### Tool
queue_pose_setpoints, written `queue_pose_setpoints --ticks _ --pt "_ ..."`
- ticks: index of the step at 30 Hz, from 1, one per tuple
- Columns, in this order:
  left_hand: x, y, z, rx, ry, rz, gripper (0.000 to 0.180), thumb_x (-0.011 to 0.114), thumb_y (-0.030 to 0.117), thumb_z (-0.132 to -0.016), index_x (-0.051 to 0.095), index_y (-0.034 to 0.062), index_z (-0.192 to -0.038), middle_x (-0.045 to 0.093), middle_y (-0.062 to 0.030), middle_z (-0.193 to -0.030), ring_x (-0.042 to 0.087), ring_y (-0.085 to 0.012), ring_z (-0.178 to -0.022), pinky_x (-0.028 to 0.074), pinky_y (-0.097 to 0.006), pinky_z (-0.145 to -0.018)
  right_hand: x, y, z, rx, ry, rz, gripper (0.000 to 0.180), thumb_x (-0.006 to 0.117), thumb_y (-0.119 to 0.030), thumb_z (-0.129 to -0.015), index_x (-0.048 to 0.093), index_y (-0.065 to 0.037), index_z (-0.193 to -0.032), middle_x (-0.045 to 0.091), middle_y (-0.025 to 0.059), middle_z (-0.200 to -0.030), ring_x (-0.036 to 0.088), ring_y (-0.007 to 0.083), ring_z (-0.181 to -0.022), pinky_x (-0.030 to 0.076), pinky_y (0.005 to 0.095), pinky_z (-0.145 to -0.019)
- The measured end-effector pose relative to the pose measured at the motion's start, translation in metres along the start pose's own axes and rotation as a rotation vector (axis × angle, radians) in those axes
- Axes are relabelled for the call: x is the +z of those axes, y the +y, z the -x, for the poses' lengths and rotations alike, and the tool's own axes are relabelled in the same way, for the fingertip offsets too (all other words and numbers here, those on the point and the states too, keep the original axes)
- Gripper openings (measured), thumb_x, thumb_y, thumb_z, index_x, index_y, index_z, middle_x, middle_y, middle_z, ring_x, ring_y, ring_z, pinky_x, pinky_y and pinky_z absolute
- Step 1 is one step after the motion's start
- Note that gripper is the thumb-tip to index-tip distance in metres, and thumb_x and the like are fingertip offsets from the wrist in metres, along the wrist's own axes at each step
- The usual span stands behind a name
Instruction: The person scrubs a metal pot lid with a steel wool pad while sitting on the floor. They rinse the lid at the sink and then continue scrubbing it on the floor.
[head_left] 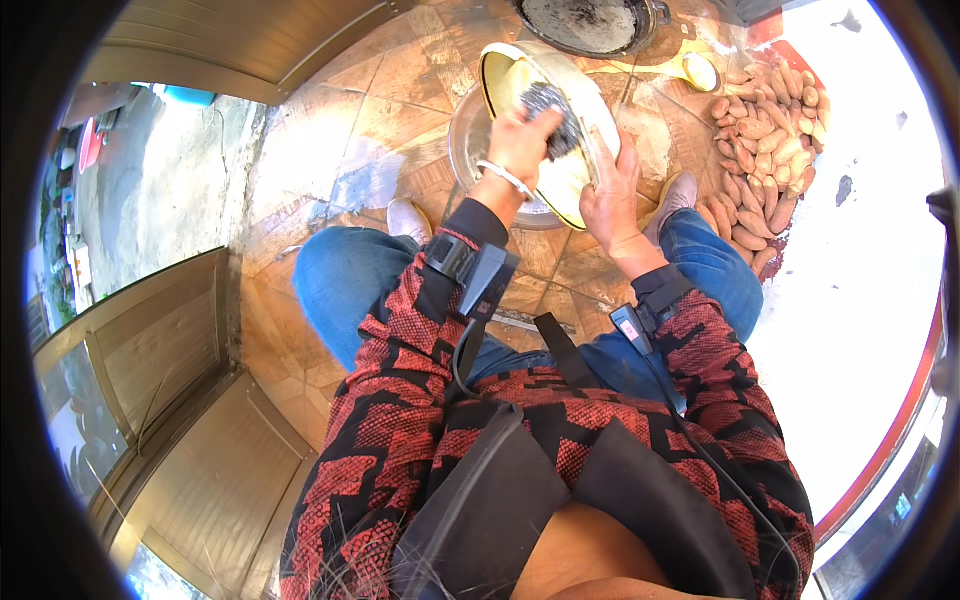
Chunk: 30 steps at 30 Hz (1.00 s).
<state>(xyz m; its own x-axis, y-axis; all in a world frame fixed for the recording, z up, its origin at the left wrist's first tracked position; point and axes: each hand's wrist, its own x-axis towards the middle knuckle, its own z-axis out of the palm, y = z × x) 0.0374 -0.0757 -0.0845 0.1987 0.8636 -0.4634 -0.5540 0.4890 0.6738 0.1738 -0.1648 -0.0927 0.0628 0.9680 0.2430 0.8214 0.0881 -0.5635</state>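
Observation:
My left hand (pixel 515 150), with a white bracelet at its wrist, is closed on a dark, mesh-like scouring pad (pixel 550 112). It presses the pad against the inner face of a pale, round, shallow basin (pixel 578 85) with a dark-edged rim. Tilted up on its side, this basin is gripped at its right edge by my right hand (pixel 612 195); some of those fingers are behind the rim. Below it a wide metal basin (pixel 462 150) rests on the tiled floor, partly covered by the pale one.
A dark, round pan (pixel 590 25) lies beyond the basins, with a yellow ladle-like scoop (pixel 700 72) beside it. Sweet potatoes (pixel 765 150) are heaped at the right, near my right shoe (pixel 677 195). Brown door panels (pixel 160 350) stand at the left.

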Motion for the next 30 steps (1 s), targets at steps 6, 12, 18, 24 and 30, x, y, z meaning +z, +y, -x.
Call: queue_pose_setpoints --ticks 6,12,18,24,30 --pt "-0.016 0.037 -0.049 -0.023 0.237 0.102 0.018 0.060 0.010 -0.096 0.061 -0.0067 -0.102 0.068 -0.0156 -0.094 0.070 -0.0259 -0.077 0.061 -0.039 -0.063 0.004 -0.004 0.004 -0.060 -0.023 0.041 0.079 0.058 0.010 -0.069 0.053 -0.022 -0.140 0.032 0.0317 -0.143 0.036 0.0508 -0.129 0.033 0.0511 -0.111" --pt "0.001 0.006 -0.003 -0.046 0.102 -0.326 0.024 0.068 0.014 -0.085 0.063 -0.0060 -0.096 0.069 -0.0101 -0.088 0.066 -0.0179 -0.069 0.055 -0.033 -0.061 0.007 0.004 0.000 -0.038 0.031 0.037 0.084 0.054 0.014 -0.066 0.052 -0.021 -0.142 0.032 0.0319 -0.143 0.036 0.0503 -0.129 0.032 0.0519 -0.111" --pt "-0.003 0.000 0.001 0.041 0.197 -0.210 0.022 0.065 0.013 -0.088 0.063 -0.0050 -0.100 0.069 -0.0101 -0.091 0.066 -0.0181 -0.078 0.055 -0.031 -0.070 0.002 0.005 0.000 -0.072 -0.005 -0.010 0.085 0.055 0.014 -0.064 0.052 -0.020 -0.142 0.032 0.0310 -0.144 0.035 0.0496 -0.131 0.031 0.0520 -0.112" --pt "-0.039 0.034 -0.083 -0.159 0.266 0.217 0.015 0.059 0.014 -0.097 0.057 -0.0012 -0.100 0.068 -0.0088 -0.089 0.068 -0.0235 -0.079 0.059 -0.035 -0.075 0.007 0.006 0.008 -0.120 -0.016 0.024 0.082 0.057 0.014 -0.063 0.054 -0.019 -0.138 0.030 0.0298 -0.147 0.034 0.0480 -0.133 0.032 0.0521 -0.112" --pt "0.008 -0.021 0.019 0.096 0.112 -0.197 0.023 0.065 0.010 -0.089 0.063 -0.0042 -0.107 0.069 -0.0070 -0.095 0.064 -0.0142 -0.083 0.053 -0.030 -0.075 0.003 0.013 0.006 -0.057 -0.021 -0.016 0.084 0.056 0.015 -0.064 0.053 -0.019 -0.140 0.030 0.0294 -0.147 0.034 0.0476 -0.133 0.031 0.0506 -0.112"
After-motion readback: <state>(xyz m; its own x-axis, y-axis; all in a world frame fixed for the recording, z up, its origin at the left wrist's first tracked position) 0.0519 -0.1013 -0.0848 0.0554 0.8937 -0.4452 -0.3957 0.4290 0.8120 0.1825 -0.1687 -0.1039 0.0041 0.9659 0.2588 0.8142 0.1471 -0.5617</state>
